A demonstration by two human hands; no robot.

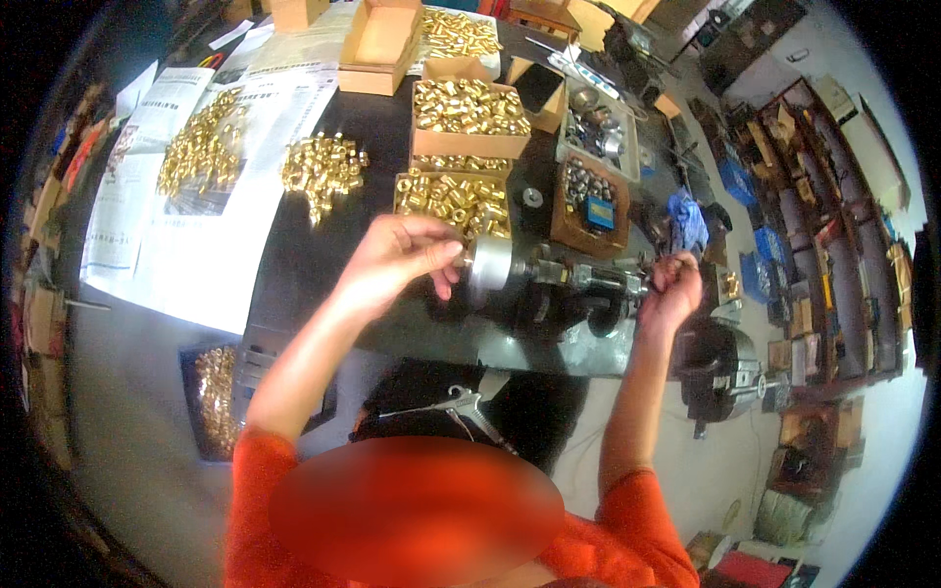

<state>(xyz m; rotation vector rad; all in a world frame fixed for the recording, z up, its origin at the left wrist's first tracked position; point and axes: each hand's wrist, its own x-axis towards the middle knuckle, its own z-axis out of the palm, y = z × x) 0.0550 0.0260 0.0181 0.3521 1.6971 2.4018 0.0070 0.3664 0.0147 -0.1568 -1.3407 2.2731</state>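
Observation:
A small bench lathe with a round silver chuck (493, 263) stands at the near edge of the dark table. My left hand (397, 257) is at the chuck's left face, thumb and forefinger pinched together; whatever is between them is too small to make out. At the lathe's right end my right hand (676, 286) is closed around a handle, which the fingers mostly hide. Just behind the chuck, a cardboard box (453, 201) holds brass fittings. A second box of brass fittings (470, 106) sits beyond it.
Loose brass fittings (325, 169) lie left of the boxes, with more on newspaper (260, 211). A box of metal parts (588, 204) and a blue rag (688, 220) are at right. An air blow gun (461, 407) lies below the table edge. A bin of fittings (214, 402) stands lower left.

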